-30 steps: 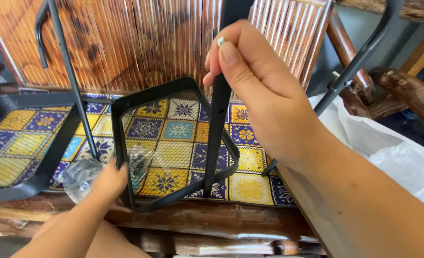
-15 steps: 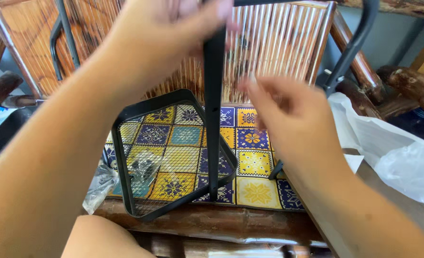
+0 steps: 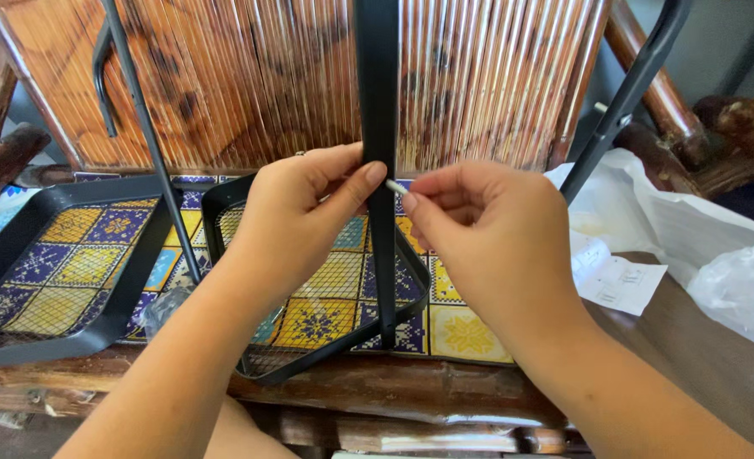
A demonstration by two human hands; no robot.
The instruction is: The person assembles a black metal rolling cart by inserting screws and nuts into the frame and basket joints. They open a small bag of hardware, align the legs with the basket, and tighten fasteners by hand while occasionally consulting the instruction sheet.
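I see a black upright metal bar standing between my two hands, its foot down at the black mesh tray on the tiled surface. My left hand is closed on the bar, thumb across its front, while my right hand pinches a small white screw just beside the bar's right edge. A second mesh tray lies to the left, and white plastic bags lie to the right.
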